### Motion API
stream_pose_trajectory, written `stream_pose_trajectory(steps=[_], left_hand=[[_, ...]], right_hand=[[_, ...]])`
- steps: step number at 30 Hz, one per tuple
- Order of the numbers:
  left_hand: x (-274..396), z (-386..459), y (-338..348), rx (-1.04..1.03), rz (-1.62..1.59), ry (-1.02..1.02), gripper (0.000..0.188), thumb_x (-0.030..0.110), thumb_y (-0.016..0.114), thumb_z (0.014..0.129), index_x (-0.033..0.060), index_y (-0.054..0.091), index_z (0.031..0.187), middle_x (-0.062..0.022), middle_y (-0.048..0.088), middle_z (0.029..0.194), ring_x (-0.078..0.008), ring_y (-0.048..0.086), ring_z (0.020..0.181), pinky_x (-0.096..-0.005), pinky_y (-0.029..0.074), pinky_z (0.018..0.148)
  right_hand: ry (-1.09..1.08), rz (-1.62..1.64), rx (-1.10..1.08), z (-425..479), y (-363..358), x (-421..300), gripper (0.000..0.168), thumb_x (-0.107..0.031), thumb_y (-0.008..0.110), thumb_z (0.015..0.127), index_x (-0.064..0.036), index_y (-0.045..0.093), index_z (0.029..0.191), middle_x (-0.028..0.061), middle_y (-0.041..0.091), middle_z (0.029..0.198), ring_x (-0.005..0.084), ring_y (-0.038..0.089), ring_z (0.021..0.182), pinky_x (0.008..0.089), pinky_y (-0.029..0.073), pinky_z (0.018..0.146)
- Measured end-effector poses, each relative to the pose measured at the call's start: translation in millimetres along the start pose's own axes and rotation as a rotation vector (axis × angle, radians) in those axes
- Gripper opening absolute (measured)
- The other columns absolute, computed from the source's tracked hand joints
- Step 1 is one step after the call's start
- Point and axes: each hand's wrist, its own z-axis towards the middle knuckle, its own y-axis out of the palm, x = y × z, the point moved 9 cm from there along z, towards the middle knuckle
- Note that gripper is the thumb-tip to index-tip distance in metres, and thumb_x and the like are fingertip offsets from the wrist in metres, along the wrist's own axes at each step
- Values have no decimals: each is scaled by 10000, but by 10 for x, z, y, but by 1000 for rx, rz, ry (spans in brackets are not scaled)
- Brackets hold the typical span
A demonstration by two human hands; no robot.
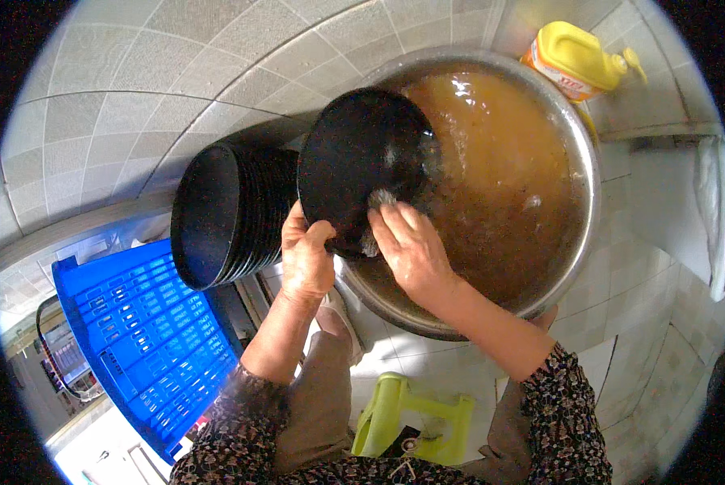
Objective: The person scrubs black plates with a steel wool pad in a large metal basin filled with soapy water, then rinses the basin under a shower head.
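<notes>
My left hand grips the near rim of a round black pan or tray, thumb on its inner side. Tilted, the pan overlaps the left part of a large metal basin that holds brownish water. A greyish scouring pad lies under the fingers of my right hand, pressed against the inside of the pan. Part of the pad is hidden by the hand. Left of the pan stands a stack of similar black pans, turned on their sides.
A blue plastic crate leans at the left. Behind the basin's right rim stands a yellow detergent jug with writing on it. A light green plastic stool is on the tiled floor between my legs. Tiled wall runs behind the stack.
</notes>
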Motion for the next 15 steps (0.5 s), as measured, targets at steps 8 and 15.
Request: stream_pose_trajectory(steps=[8, 15], left_hand=[[-166, -172, 126, 2, -213, -208, 441, -130, 399, 645, 58, 593, 994, -36, 610, 936, -155, 562, 835, -255, 452, 751], [-156, -163, 137, -18, -212, -176, 434, -141, 395, 635, 50, 593, 971, -39, 613, 920, -162, 563, 834, -256, 456, 747]], right_hand=[[-123, -95, 64, 489, -242, -83, 228, -124, 534, 723, 0, 597, 904, 89, 561, 945, 222, 514, 879, 334, 459, 698], [230, 188, 111, -23, -225, 516, 315, -83, 548, 714, 62, 582, 992, 141, 557, 943, 265, 532, 844, 357, 460, 701]])
